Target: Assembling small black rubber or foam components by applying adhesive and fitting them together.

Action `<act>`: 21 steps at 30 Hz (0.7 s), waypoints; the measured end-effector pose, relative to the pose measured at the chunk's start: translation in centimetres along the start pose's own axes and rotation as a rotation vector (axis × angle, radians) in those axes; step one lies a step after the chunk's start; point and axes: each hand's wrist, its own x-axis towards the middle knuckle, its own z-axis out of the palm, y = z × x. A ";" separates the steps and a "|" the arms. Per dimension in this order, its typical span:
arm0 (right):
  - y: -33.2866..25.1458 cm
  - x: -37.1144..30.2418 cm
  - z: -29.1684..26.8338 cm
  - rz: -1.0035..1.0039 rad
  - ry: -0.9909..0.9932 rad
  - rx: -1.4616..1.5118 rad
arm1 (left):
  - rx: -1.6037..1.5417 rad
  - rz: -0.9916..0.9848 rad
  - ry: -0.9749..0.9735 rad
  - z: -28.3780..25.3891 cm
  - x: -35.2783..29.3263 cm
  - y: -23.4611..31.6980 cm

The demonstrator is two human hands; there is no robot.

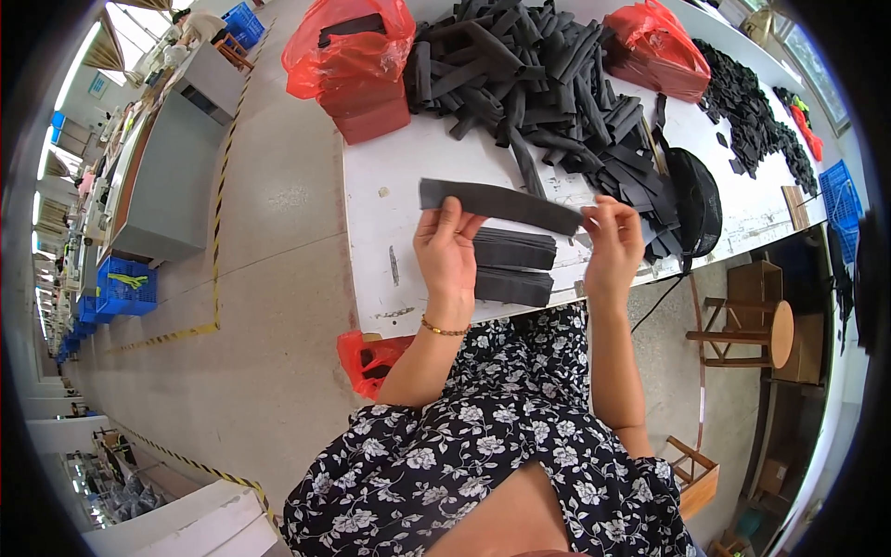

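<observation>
Holding dark strip [501,206] in left hand [445,249]; cannot tell if pinched by narrowed right hand [613,239] too. Could slip onto nearby stacks [515,250] if gripped at one end only.

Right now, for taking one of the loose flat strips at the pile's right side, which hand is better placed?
Right, likely: the right hand is closer to those loose flat strips, while the left hand grips a dark strip. Whether the right also touches its end is unclear.

The white table [380,246] (scuffed) bears dark strips [520,70] and red bags [364,100].
</observation>
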 end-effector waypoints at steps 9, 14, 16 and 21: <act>0.9 -0.3 -0.1 0.114 -0.234 -0.257 | 0.023 -0.101 -0.004 -1.2 0.5 -0.7; -0.4 -1.6 1.2 0.235 -0.251 -0.135 | 0.120 -0.008 0.119 -1.2 0.3 -1.2; 0.4 -1.3 0.8 0.246 -0.284 -0.244 | 0.125 -0.033 0.114 -1.2 0.3 -1.1; 0.6 -1.3 -0.3 0.289 -0.287 -0.279 | 0.063 -0.150 0.111 -2.0 0.4 -1.1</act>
